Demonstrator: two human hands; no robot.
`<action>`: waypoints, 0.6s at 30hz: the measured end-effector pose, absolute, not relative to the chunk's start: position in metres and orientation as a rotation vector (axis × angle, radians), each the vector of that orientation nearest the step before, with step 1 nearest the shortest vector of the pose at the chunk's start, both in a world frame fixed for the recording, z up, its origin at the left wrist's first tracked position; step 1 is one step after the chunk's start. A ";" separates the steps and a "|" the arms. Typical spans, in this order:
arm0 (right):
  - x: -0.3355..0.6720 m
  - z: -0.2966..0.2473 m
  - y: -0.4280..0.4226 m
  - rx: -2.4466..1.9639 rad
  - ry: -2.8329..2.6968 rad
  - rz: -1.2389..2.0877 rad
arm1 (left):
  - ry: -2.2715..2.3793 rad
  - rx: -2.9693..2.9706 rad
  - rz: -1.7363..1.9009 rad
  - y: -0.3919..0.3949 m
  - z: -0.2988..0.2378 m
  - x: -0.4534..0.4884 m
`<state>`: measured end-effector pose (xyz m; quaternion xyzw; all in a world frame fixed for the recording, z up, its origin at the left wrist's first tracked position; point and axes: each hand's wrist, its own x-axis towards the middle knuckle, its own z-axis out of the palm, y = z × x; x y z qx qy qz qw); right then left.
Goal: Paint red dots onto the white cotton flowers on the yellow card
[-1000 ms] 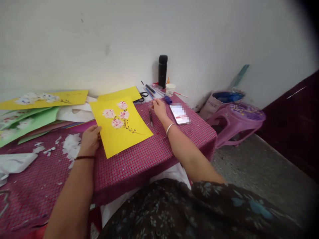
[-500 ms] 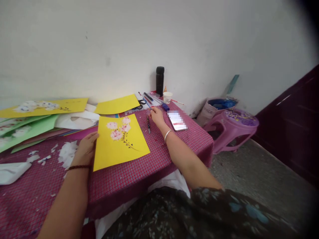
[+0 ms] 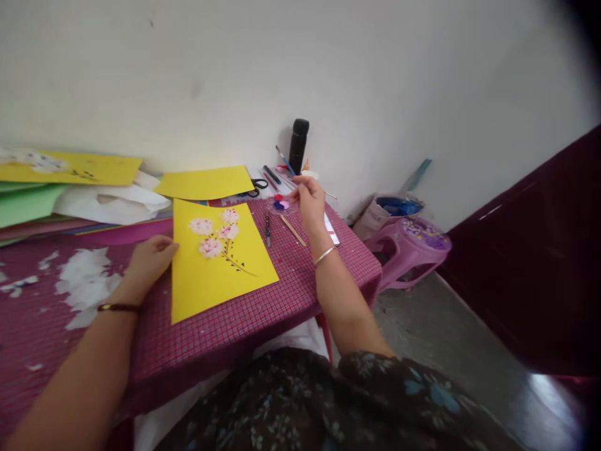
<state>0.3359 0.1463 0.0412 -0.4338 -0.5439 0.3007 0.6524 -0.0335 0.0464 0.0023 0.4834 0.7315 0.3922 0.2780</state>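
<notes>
A yellow sheet of paper [image 3: 211, 294] with pink-and-white flowers and a dark stem lies on the checked tablecloth. My left hand [image 3: 153, 257] rests at its left edge, thumb and fingers closed on the border. In my right hand [image 3: 310, 197] is a slim paintbrush [image 3: 285, 161] with a blue handle, its dark tip pointing up and left. Beneath that hand sits a small clear palette with red, blue and pink paint [image 3: 278, 204], partly covered by the fingers. A dark pen [image 3: 268, 228] and a wooden stick [image 3: 293, 230] lie between paper and right wrist.
Behind are a black bottle [image 3: 298, 147], a paper cup [image 3: 310, 175] and scissors [image 3: 256, 186]. A phone [image 3: 331, 230] is half hidden by my right wrist. White paper scraps [image 3: 87, 282] and stacked coloured sheets [image 3: 28, 203] lie left. A pink stool [image 3: 399, 257] stands right.
My right hand has lifted from the tabletop with the paintbrush, baring the palette and wooden stick. My left hand stays at the paper's left edge. The view has shifted somewhat.
</notes>
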 end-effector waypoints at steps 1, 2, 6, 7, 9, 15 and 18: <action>0.347 0.049 0.141 -0.968 -1.271 0.669 | 1.997 1.338 1.019 0.048 0.002 -0.034; 0.358 0.055 0.136 -0.952 -1.304 0.658 | 2.016 1.381 0.980 0.050 0.002 -0.034; 0.382 0.062 0.129 -0.969 -1.393 0.624 | 2.057 1.536 0.829 0.059 -0.003 -0.039; 0.382 0.059 0.130 -1.006 -1.386 0.603 | 2.063 1.562 0.803 0.060 -0.004 -0.040; 0.378 0.048 0.135 -1.103 -1.350 0.549 | 2.078 1.601 0.767 0.060 -0.005 -0.039; 0.360 0.018 0.141 -1.251 -1.459 0.502 | 2.112 1.654 0.695 0.058 0.002 -0.035; 0.361 0.014 0.141 -1.286 -1.485 0.486 | 2.131 1.667 0.676 0.060 0.000 -0.038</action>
